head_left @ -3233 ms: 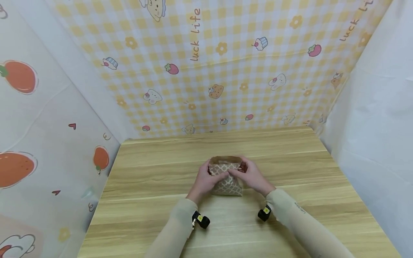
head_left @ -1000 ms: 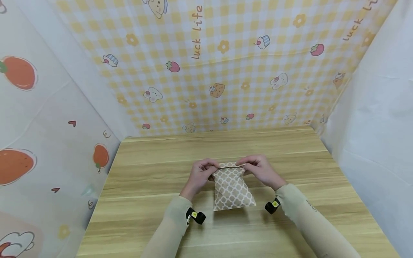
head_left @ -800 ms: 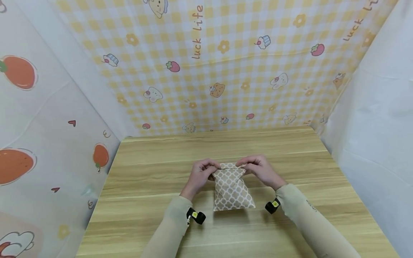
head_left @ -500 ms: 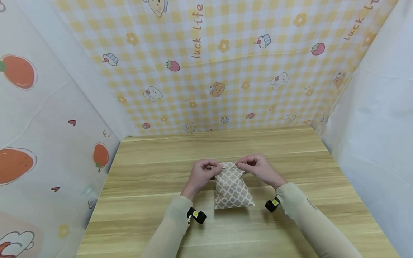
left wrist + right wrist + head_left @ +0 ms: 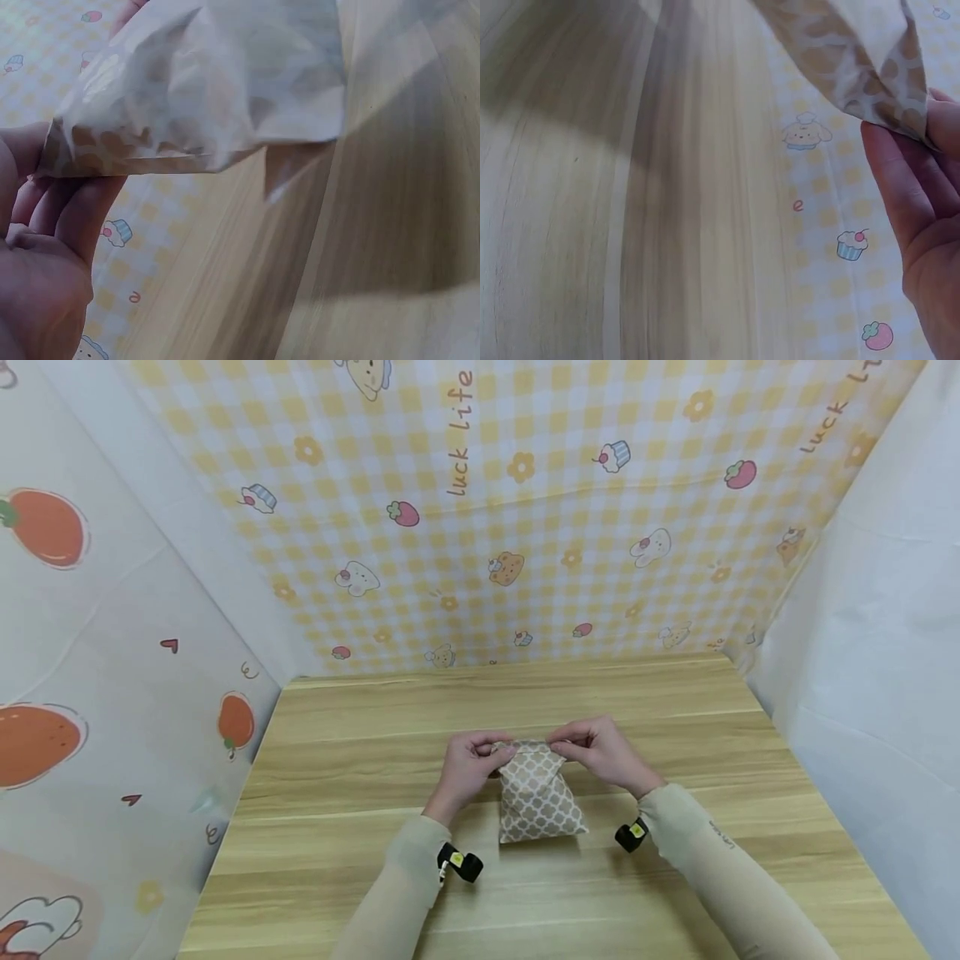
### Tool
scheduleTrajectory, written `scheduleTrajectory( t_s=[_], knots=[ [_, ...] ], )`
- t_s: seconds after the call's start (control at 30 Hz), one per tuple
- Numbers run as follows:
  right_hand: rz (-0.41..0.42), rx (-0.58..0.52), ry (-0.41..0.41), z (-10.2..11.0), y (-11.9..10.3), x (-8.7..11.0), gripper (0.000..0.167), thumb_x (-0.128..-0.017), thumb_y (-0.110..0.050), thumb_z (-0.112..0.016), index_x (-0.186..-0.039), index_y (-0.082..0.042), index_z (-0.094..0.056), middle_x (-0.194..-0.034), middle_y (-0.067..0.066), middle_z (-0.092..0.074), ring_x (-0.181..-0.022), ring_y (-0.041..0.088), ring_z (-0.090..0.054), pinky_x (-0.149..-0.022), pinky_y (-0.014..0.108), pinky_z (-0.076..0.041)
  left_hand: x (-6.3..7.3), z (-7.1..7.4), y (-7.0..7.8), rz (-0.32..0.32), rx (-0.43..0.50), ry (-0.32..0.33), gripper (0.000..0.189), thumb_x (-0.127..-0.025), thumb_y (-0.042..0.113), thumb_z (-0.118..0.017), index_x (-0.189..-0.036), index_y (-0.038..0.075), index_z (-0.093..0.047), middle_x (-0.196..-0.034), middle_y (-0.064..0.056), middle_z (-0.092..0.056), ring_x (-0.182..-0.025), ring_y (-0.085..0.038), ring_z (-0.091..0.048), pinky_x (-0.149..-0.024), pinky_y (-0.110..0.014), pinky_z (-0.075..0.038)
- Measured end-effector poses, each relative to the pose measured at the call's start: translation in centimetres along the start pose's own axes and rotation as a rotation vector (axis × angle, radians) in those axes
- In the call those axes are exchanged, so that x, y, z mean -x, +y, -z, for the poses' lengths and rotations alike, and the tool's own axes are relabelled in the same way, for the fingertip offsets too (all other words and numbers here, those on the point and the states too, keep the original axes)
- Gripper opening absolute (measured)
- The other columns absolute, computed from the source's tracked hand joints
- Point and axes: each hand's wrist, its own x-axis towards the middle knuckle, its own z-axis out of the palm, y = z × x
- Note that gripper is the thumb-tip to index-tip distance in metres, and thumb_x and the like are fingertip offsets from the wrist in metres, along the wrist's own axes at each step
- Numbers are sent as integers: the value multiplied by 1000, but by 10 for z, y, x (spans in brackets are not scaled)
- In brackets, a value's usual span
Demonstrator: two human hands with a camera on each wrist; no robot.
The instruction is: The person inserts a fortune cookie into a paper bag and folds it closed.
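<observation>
A tan paper bag (image 5: 538, 802) with a white lattice print hangs between both hands, held a little above the table. Its top edge is folded over into a flap. My left hand (image 5: 467, 768) pinches the left end of the fold; in the left wrist view the thumb and fingers grip that corner of the bag (image 5: 187, 97). At the opposite end, my right hand (image 5: 606, 755) pinches the fold between thumb and fingertips, and the right wrist view shows the bag's corner (image 5: 885, 90) caught there. What the bag contains is hidden.
The wood-grain table (image 5: 360, 760) spreads around the hands. A yellow checked cloth (image 5: 420, 552) with cartoon prints rises behind it. White sheets stand at the left (image 5: 135, 610) and right (image 5: 862, 627). A small black camera (image 5: 462, 864) sits on the left wrist.
Earlier the bag's mouth stood open with fingers around it; now it is folded over. In the last half second the bag has tilted slightly, its lower edge rising a little in view.
</observation>
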Motion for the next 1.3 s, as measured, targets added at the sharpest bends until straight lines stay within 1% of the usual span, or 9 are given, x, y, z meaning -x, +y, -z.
scheduleTrajectory(
  t_s=[0.1, 0.2, 0.33, 0.47, 0.57, 0.67, 0.83, 1.03, 1.3],
  knots=[
    [-7, 25, 9, -1, 2, 0, 15, -99, -6, -71, -111, -2, -80, -104, 14, -79, -85, 23, -78, -76, 45, -65, 0, -3, -2, -9, 12, 27, 22, -92, 4, -79, -112, -6, -76, -76, -6, -74, -68, -11, -70, -64, -27, -63],
    [-43, 75, 3, -2, 1, -2, 21, -101, -15, -72, -119, -6, -78, -115, 10, -78, -98, 22, -76, -82, 36, -64, -1, -5, -3, -15, 19, 44, 19, -92, 1, -78, -110, -5, -77, -93, -17, -79, -72, -12, -73, -64, -27, -63],
    [-24, 162, -63, -8, -6, -10, 33, -101, -26, -73, -127, -7, -74, -124, 7, -75, -106, 19, -73, -86, 30, -62, -2, -8, -4, -33, 17, 38, 17, -92, 0, -78, -108, -7, -77, -95, -22, -78, -74, -12, -74, -64, -27, -63],
    [69, 243, -126, -17, -14, -21, 26, -100, -21, -74, -120, -6, -76, -113, 7, -77, -94, 15, -74, -81, 29, -63, -2, -11, -4, -48, 11, 21, 15, -92, 0, -78, -106, -6, -78, -95, -21, -78, -73, -11, -74, -65, -27, -63],
    [103, 329, -135, -21, -19, -26, 13, -98, -13, -75, -110, -8, -80, -102, 3, -79, -83, 7, -71, -73, 25, -61, -1, -12, -5, -47, 3, 19, 15, -92, -1, -78, -106, -6, -79, -97, -21, -78, -73, -10, -73, -64, -26, -62],
    [135, 430, -142, -23, -24, -29, 8, -97, -9, -76, -103, -9, -81, -95, 1, -78, -72, 1, -66, -64, 23, -58, 0, -13, -6, -40, 17, 21, 17, -91, -4, -77, -108, -6, -78, -99, -23, -78, -73, -10, -73, -65, -25, -62],
    [222, 537, -163, -22, -29, -32, 6, -94, -7, -78, -97, -10, -82, -90, -1, -78, -66, -3, -62, -61, 20, -55, 1, -13, -7, -47, 5, 29, 15, -91, -5, -77, -105, -7, -78, -98, -24, -77, -70, -8, -72, -63, -24, -61],
    [310, 564, -190, -17, -32, -31, 8, -93, -6, -79, -95, -12, -83, -90, 0, -78, -71, -1, -66, -64, 21, -57, 2, -12, -6, -43, -8, 11, 15, -90, -3, -78, -105, -6, -79, -97, -21, -78, -71, -9, -73, -62, -24, -61],
    [346, 483, -211, -13, -28, -28, 10, -94, -6, -79, -100, -12, -84, -91, -2, -78, -72, 0, -68, -64, 20, -58, 2, -7, -7, -52, 64, -25, 18, -88, -7, -79, -105, -12, -76, -99, -24, -77, -75, -11, -76, -64, -26, -62]
  ],
)
